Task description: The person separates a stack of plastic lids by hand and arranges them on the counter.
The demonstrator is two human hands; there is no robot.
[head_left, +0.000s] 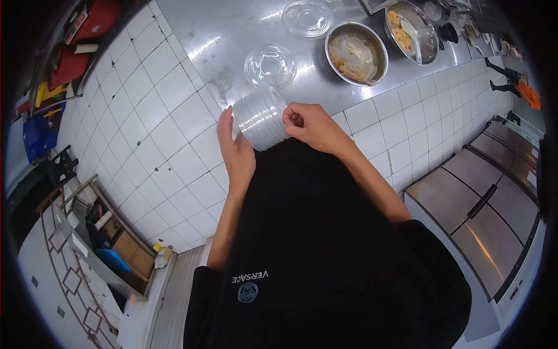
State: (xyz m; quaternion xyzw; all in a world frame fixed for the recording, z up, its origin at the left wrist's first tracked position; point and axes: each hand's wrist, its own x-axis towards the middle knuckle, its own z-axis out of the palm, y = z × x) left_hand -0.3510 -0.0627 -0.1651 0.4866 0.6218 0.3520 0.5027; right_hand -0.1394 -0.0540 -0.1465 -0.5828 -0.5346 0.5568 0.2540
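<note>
A stack of nested, clear round plastic containers (261, 121) lies on its side between my hands, at the steel table's near edge and close to my black shirt. My left hand (237, 152) holds the stack's left end, fingers stretched along it and thumb underneath. At the other end, my right hand (314, 125) is closed, with thumb and fingertips pinched against the rim of the end container. Whether these are bowls or lids I cannot tell. Ahead on the table sit two similar clear round pieces, one nearer (269, 68) and one farther (307, 18).
On the steel table (203, 35) stand a metal bowl of pale, stringy food (357, 53) and another bowl with yellowish food and a white spoon (410, 32). White tiles surround the table. A steel fridge (482, 203) is at right. Another person (528, 93) appears far right.
</note>
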